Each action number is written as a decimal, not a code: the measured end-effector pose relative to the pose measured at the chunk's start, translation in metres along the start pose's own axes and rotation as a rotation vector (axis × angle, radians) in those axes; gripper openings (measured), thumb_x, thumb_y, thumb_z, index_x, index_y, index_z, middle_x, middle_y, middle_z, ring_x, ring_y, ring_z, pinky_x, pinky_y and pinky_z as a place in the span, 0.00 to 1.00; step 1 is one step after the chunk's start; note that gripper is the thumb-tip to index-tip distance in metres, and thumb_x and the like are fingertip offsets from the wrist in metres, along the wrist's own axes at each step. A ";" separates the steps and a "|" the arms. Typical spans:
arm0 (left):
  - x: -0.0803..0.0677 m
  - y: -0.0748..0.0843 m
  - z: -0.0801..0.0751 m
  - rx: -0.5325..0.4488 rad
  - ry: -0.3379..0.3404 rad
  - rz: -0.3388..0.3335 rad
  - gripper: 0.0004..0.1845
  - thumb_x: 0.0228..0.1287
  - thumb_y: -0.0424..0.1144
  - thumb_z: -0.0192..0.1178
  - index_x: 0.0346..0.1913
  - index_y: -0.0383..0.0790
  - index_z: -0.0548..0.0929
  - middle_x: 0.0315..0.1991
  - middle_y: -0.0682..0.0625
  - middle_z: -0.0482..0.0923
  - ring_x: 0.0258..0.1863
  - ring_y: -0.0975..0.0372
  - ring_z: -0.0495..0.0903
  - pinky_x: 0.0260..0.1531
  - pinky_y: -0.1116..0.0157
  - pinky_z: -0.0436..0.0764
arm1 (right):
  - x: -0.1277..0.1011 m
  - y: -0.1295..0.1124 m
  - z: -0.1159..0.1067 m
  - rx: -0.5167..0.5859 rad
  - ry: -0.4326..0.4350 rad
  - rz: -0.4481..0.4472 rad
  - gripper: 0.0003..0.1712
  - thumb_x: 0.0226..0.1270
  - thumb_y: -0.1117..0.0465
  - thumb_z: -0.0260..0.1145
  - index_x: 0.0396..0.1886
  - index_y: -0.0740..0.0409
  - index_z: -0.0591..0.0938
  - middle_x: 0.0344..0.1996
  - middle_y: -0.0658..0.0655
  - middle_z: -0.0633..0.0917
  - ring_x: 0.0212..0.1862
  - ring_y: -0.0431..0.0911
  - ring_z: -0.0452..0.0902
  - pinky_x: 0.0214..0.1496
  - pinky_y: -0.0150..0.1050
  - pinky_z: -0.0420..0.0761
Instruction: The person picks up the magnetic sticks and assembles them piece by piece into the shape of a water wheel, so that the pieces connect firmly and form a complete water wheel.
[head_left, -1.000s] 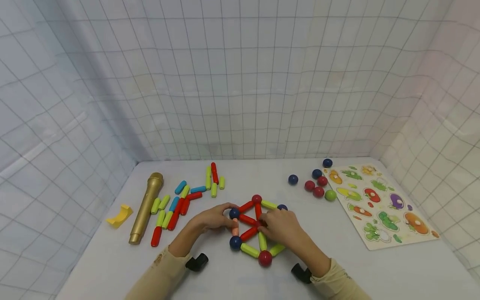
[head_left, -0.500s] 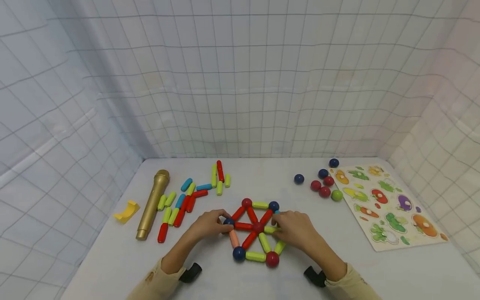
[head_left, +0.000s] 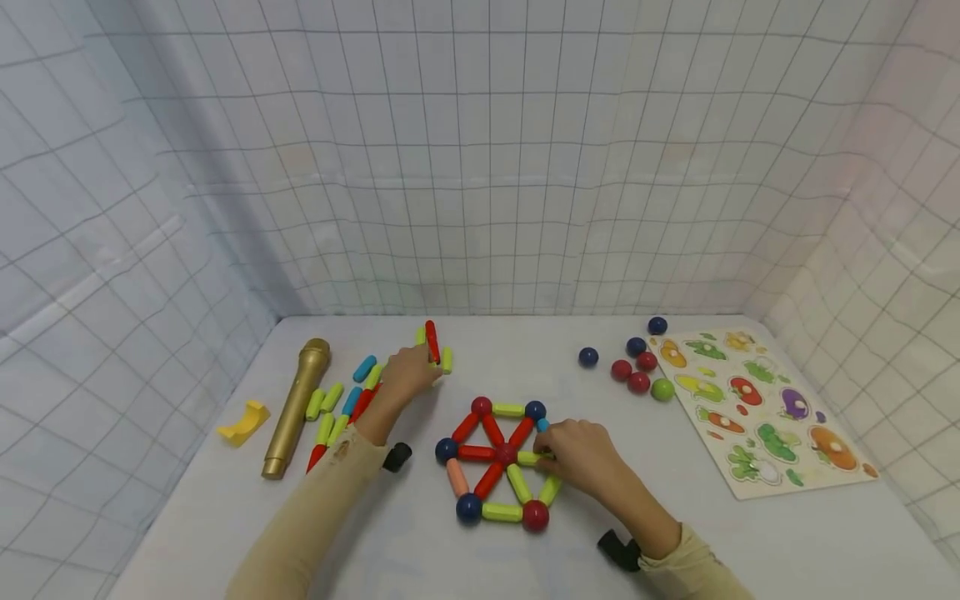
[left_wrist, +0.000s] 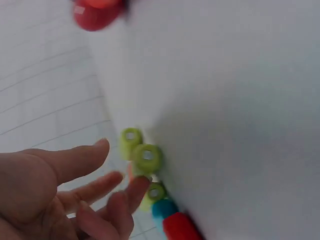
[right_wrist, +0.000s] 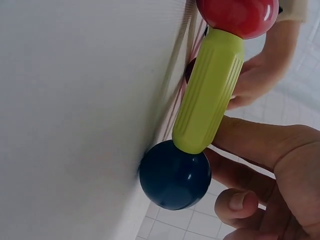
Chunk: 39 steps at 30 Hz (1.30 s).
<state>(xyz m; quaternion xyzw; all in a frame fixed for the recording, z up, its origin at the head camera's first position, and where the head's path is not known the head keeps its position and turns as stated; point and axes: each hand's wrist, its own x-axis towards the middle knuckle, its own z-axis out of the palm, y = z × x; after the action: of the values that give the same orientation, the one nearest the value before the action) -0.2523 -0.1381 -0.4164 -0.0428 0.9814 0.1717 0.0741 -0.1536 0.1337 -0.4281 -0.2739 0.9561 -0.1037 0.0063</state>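
Note:
A flat wheel of rods and balls [head_left: 507, 454] lies on the white table, with red and yellow-green spokes around a red hub. My right hand [head_left: 581, 458] rests on its right side, fingers curled over the rim there and hiding that corner. In the right wrist view these fingers [right_wrist: 250, 145] lie against a yellow-green rod [right_wrist: 207, 95] that joins a blue ball [right_wrist: 175, 175] and a red ball [right_wrist: 237, 15]. My left hand [head_left: 416, 373] reaches back to the loose rods, just below a red rod [head_left: 431, 342]. Its straight fingers [left_wrist: 95, 152] touch yellow-green rod ends [left_wrist: 146, 157] and hold nothing.
More loose rods [head_left: 337, 412] lie left of the wheel, beside a gold toy microphone [head_left: 296, 408] and a yellow curved block [head_left: 242, 421]. Several loose balls [head_left: 637, 371] sit at the back right, next to a vegetable puzzle board [head_left: 757, 408]. Grid-patterned cloth walls close in the table.
My left hand has let go of the wheel's left blue ball and moved back and left to the loose rods. The right hand stays on the wheel's right side.

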 end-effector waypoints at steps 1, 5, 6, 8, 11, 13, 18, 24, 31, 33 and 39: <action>0.006 0.001 0.002 0.031 0.005 -0.018 0.19 0.64 0.47 0.62 0.49 0.35 0.79 0.35 0.42 0.80 0.31 0.54 0.77 0.30 0.61 0.78 | 0.001 -0.001 0.000 -0.004 0.002 -0.004 0.08 0.52 0.56 0.77 0.33 0.49 0.89 0.25 0.45 0.86 0.22 0.36 0.67 0.23 0.27 0.68; 0.020 0.000 0.010 0.107 -0.025 -0.075 0.20 0.64 0.41 0.61 0.55 0.33 0.77 0.38 0.40 0.79 0.34 0.50 0.78 0.36 0.55 0.82 | 0.004 -0.003 0.000 -0.020 -0.005 -0.027 0.08 0.52 0.55 0.77 0.34 0.48 0.89 0.25 0.45 0.86 0.22 0.36 0.68 0.23 0.27 0.68; 0.021 -0.001 0.011 0.114 -0.031 -0.080 0.19 0.64 0.40 0.60 0.54 0.33 0.77 0.38 0.40 0.80 0.34 0.50 0.78 0.37 0.54 0.82 | 0.005 -0.003 0.001 -0.025 -0.008 -0.031 0.09 0.53 0.55 0.77 0.34 0.48 0.89 0.25 0.45 0.87 0.22 0.36 0.68 0.23 0.27 0.68; 0.020 -0.002 0.012 0.126 -0.041 -0.081 0.18 0.64 0.37 0.58 0.55 0.34 0.77 0.38 0.40 0.80 0.33 0.50 0.78 0.35 0.55 0.82 | 0.006 -0.003 0.001 -0.036 -0.014 -0.028 0.09 0.53 0.54 0.77 0.34 0.49 0.89 0.25 0.45 0.86 0.22 0.36 0.68 0.23 0.27 0.68; 0.012 -0.003 0.009 0.121 -0.038 -0.066 0.20 0.65 0.39 0.57 0.58 0.35 0.77 0.36 0.41 0.79 0.29 0.53 0.76 0.29 0.60 0.79 | 0.006 -0.003 0.001 -0.044 -0.029 -0.015 0.09 0.52 0.54 0.77 0.33 0.49 0.90 0.24 0.45 0.86 0.22 0.37 0.68 0.23 0.27 0.68; 0.001 -0.001 0.007 0.073 0.001 -0.040 0.21 0.66 0.41 0.57 0.60 0.38 0.77 0.33 0.42 0.79 0.26 0.54 0.75 0.23 0.64 0.75 | 0.007 -0.002 0.000 -0.048 -0.032 -0.010 0.09 0.52 0.54 0.77 0.33 0.49 0.90 0.24 0.45 0.86 0.22 0.37 0.68 0.23 0.28 0.68; -0.042 0.013 0.015 -0.243 0.069 0.175 0.21 0.62 0.44 0.65 0.56 0.45 0.75 0.37 0.46 0.86 0.27 0.59 0.78 0.22 0.68 0.73 | 0.010 0.000 -0.003 -0.044 -0.026 -0.015 0.08 0.53 0.55 0.77 0.34 0.49 0.89 0.25 0.46 0.86 0.22 0.37 0.68 0.23 0.28 0.69; -0.087 0.037 0.037 -0.403 -0.025 0.388 0.19 0.60 0.44 0.68 0.52 0.48 0.75 0.40 0.51 0.87 0.31 0.63 0.77 0.30 0.68 0.75 | 0.010 0.002 -0.002 -0.033 -0.043 -0.015 0.08 0.54 0.54 0.76 0.33 0.49 0.89 0.24 0.45 0.85 0.22 0.36 0.67 0.24 0.28 0.69; -0.094 0.042 0.045 -0.337 -0.084 0.487 0.16 0.59 0.45 0.69 0.48 0.47 0.79 0.34 0.54 0.86 0.21 0.67 0.71 0.21 0.72 0.70 | 0.007 0.002 0.000 -0.020 -0.032 -0.003 0.09 0.54 0.54 0.76 0.34 0.50 0.89 0.24 0.46 0.86 0.21 0.36 0.67 0.23 0.28 0.69; -0.093 0.041 0.048 -0.336 -0.109 0.494 0.17 0.58 0.44 0.69 0.49 0.48 0.80 0.34 0.54 0.86 0.22 0.67 0.72 0.22 0.72 0.71 | 0.005 0.001 0.001 -0.013 -0.033 -0.002 0.09 0.53 0.54 0.76 0.34 0.50 0.89 0.24 0.46 0.86 0.21 0.36 0.67 0.23 0.28 0.69; -0.091 0.039 0.058 -0.261 -0.135 0.509 0.13 0.55 0.47 0.71 0.42 0.48 0.85 0.29 0.58 0.83 0.25 0.68 0.73 0.26 0.72 0.71 | 0.000 -0.002 0.004 0.001 -0.047 0.002 0.09 0.54 0.54 0.76 0.34 0.50 0.89 0.24 0.45 0.86 0.20 0.35 0.66 0.23 0.27 0.68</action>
<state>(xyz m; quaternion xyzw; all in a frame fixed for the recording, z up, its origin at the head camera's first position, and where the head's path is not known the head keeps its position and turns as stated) -0.1589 -0.0762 -0.4423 0.2073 0.9230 0.3120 0.0875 -0.1522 0.1317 -0.4315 -0.2753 0.9559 -0.0977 0.0289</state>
